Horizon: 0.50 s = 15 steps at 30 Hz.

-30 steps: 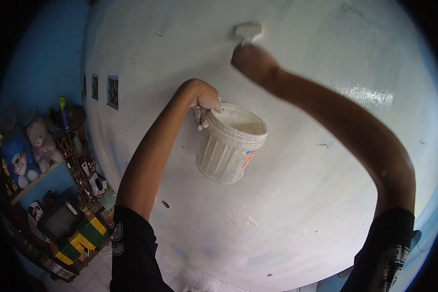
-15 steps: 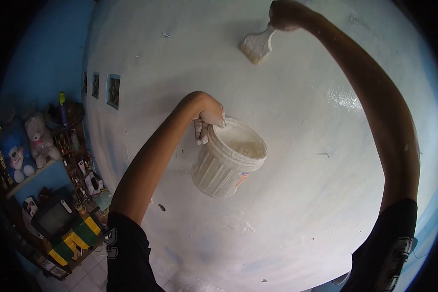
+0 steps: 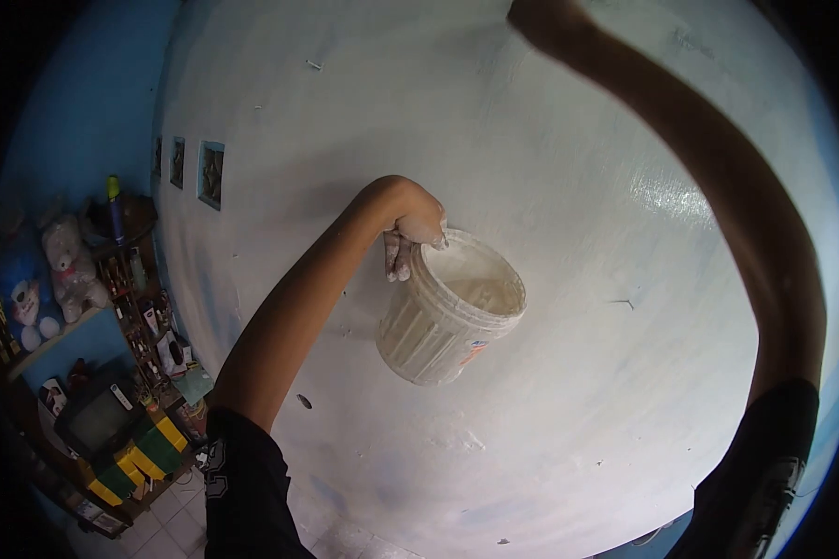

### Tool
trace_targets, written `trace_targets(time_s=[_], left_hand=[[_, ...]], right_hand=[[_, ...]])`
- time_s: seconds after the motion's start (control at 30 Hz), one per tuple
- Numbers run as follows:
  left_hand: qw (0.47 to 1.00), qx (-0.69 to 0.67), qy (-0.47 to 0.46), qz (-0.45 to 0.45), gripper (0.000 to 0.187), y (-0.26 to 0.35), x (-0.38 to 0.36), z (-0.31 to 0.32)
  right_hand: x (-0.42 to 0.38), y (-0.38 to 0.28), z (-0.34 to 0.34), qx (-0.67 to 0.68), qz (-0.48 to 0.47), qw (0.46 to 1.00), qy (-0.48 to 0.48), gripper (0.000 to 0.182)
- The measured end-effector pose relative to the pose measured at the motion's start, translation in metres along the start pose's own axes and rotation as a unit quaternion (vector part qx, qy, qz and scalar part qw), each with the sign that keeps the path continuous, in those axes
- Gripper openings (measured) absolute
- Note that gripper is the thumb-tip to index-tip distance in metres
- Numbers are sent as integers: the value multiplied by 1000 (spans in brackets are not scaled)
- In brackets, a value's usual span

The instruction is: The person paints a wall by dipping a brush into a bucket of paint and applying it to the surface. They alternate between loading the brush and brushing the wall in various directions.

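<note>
My left hand grips the rim of a white plastic bucket, thumb over the edge and whitened fingers outside. Pale paint covers the inside of the bucket, which hangs tilted in front of the wall. At the top edge of the view is my right hand, cut off and blurred. Its fingers are out of sight, and the paintbrush seen earlier does not show now. Behind both arms spreads the whitish wall, with a wet, shiny patch on the right.
Nails stick out of the wall, and small square vent openings are set in it at left. Farther left stand a shelf with plush toys, bottles, and an old television above a yellow-green cloth.
My right hand has gone up, so that the paintbrush has left the view. The bucket and my left hand have shifted slightly right and down in the picture.
</note>
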<state>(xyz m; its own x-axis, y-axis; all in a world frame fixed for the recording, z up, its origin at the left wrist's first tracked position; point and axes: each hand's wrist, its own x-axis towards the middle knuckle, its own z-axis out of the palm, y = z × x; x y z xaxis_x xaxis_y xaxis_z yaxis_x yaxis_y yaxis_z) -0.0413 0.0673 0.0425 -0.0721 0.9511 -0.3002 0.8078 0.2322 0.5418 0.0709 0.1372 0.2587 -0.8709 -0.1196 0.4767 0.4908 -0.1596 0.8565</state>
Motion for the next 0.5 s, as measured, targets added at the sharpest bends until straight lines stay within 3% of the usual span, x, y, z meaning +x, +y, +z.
trace_targets(time_s=[0.03, 0.07, 0.1, 0.2, 0.3, 0.33, 0.37, 0.4, 0.43, 0.5], left_hand=[[1000, 2, 1, 0, 33, 1, -1, 1], [1000, 6, 2, 0, 33, 2, -3, 4], [1000, 9, 3, 0, 34, 4, -4, 6], [1000, 3, -8, 7, 35, 1, -2, 7], [1000, 3, -21, -13, 35, -2, -2, 9], [1000, 14, -25, -10, 37, -3, -2, 9], [999, 24, -30, -6, 39, -4, -2, 9], [999, 32, -37, -3, 41, -5, -2, 9], [999, 24, -35, -2, 41, -6, -1, 4], [999, 19, -29, 0, 41, -6, -1, 4]], right_hand=[[-16, -24, 5, 12, -41, 999, 33, 9], [-41, -50, 12, -50, -84, 984, 147, 7], [-59, -75, -3, 44, -88, 990, 97, 8], [-106, -127, -64, 60, -136, 988, -43, 6], [-108, -105, -103, 66, -187, 979, -47, 7], [-94, -89, -107, 132, -124, 982, -58, 7], [-81, -64, -104, 178, -62, 982, 0, 10], [-70, -39, -122, 180, -17, 982, -51, 11], [-28, -9, -120, 232, 57, 946, -219, 12], [5, 17, -78, 161, 62, 953, -248, 28]])
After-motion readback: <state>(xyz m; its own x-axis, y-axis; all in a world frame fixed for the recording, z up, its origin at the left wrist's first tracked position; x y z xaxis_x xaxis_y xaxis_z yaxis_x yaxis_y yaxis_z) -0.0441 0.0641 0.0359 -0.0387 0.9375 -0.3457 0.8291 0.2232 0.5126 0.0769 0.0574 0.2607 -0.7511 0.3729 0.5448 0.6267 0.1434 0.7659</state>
